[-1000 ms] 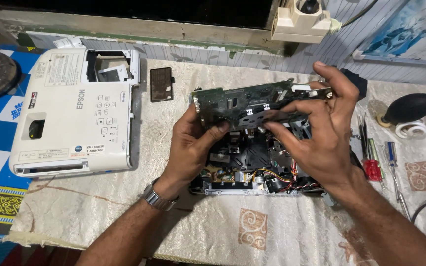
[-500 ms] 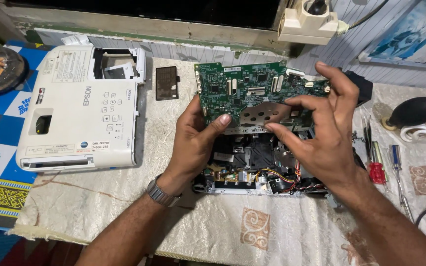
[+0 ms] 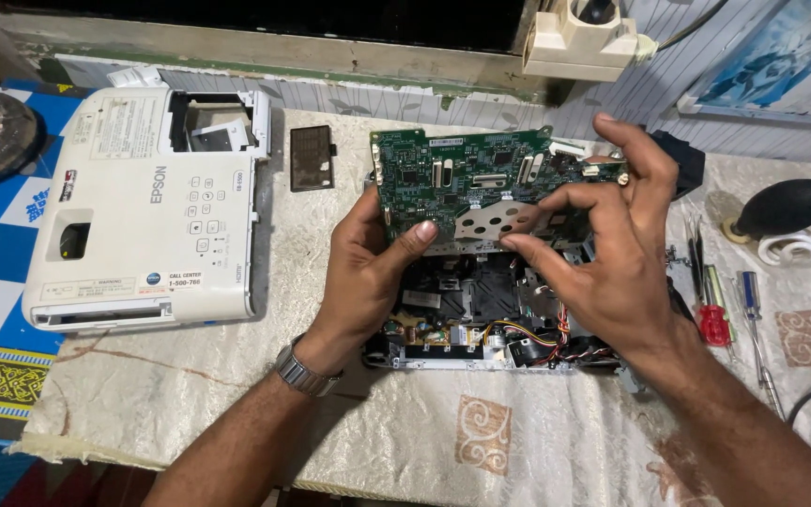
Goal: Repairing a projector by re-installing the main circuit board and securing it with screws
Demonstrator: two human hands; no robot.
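Lifting the green printed circuit board [image 3: 466, 178] by its edges, left hand [image 3: 368, 268] and right hand [image 3: 612, 258] both grip it (fingers best kept off components) above the opened black chassis [image 3: 481, 314].

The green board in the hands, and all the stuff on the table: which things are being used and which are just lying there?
In use:
- green circuit board, held tilted up by the left hand and right hand
- opened device base beneath it, wires showing

Just lying about:
- white top cover
- small dark panel
- screwdrivers
- black rubber air blower
- socket block
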